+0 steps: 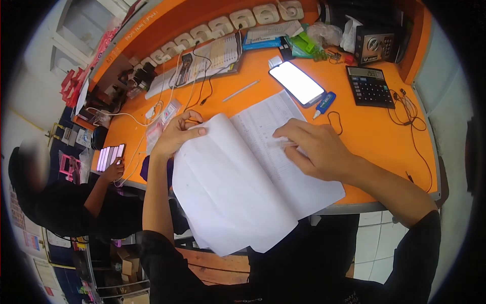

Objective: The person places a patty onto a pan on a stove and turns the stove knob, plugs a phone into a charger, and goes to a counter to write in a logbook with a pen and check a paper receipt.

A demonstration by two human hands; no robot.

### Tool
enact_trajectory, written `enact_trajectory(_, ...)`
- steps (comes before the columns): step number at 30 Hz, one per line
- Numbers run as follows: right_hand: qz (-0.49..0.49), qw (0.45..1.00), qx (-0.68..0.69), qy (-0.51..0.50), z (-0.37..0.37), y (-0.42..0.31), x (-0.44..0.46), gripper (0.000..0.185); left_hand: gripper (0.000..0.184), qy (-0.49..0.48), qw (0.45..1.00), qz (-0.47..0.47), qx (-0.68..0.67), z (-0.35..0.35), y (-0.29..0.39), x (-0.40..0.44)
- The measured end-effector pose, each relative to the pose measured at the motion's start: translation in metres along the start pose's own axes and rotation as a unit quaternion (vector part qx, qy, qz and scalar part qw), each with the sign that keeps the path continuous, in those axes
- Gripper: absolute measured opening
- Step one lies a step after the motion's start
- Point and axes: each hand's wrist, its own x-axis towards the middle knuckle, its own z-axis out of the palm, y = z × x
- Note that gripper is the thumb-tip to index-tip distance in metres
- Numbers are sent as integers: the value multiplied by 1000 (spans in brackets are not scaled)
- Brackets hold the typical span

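A stack of paper sheets [228, 187] lies over the desk's front edge, its upper sheets folded over to the left. My left hand [172, 137] grips the folded sheets at their top left, thumb on the paper and fingers curled. Over the printed page [271, 126] on the right is my right hand [321, 152], its fingers bent around a small whitish thing [280, 144] too blurred to name. Just beyond that page, a phone [296, 83] with a bright white screen lies beside a blue correction pen [325, 105].
A calculator [369, 86] and dark cables [409, 114] lie to the right, near a small safe [374, 45]. A thin white stick [241, 91] rests behind the papers. Power sockets [220, 28] line the back. At left, another person's hand [112, 171] touches a phone [110, 157].
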Motion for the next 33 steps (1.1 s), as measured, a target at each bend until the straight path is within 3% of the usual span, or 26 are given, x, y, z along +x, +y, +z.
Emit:
enact_trajectory(5, -136, 979, 120, -98, -15, -37, -13, 44, 32, -2, 1000, -6, 9, 10, -3, 1)
enact_trajectory(9, -158, 971, 96, -150, -10, -46, -14, 58, 31, -3, 1000, -8, 3, 12, -3, 5)
enact_trajectory(12, -96, 973, 87, -190, -8, -33, -10, 65, 29, -17, 999, 10, -28, 10, -2, 8)
enact_trajectory(15, -27, 978, 24, -205, -10, -15, -7, 57, 28, -30, 999, 33, 8, 9, 3, 8)
enact_trajectory(18, -10, 996, 80, -46, -3, 6, -5, 50, 31, -34, 998, 46, 29, 12, 10, 8)
enact_trajectory(20, 265, 937, 224, -34, -11, 11, 2, 42, 33, -46, 995, 61, 63, 13, 13, 8)
enact_trajectory(21, 264, 938, 223, -35, -16, 13, 7, 42, 33, -45, 995, 61, 62, 11, 13, 7)
enact_trajectory(23, 351, 871, 341, -35, -25, 18, 14, 44, 35, -63, 996, 43, 50, 10, 13, 7)
enact_trajectory(27, 367, 879, 300, -52, -17, 32, 11, 51, 36, -63, 997, 34, 32, 10, 15, 3)
enact_trajectory(30, 312, 917, 241, -61, -15, 27, 5, 63, 35, -73, 996, 36, -22, 12, 15, 0)
enact_trajectory(33, 256, 898, 351, -67, -22, 9, 5, 76, 34, -82, 996, 32, -11, 17, 21, -11)
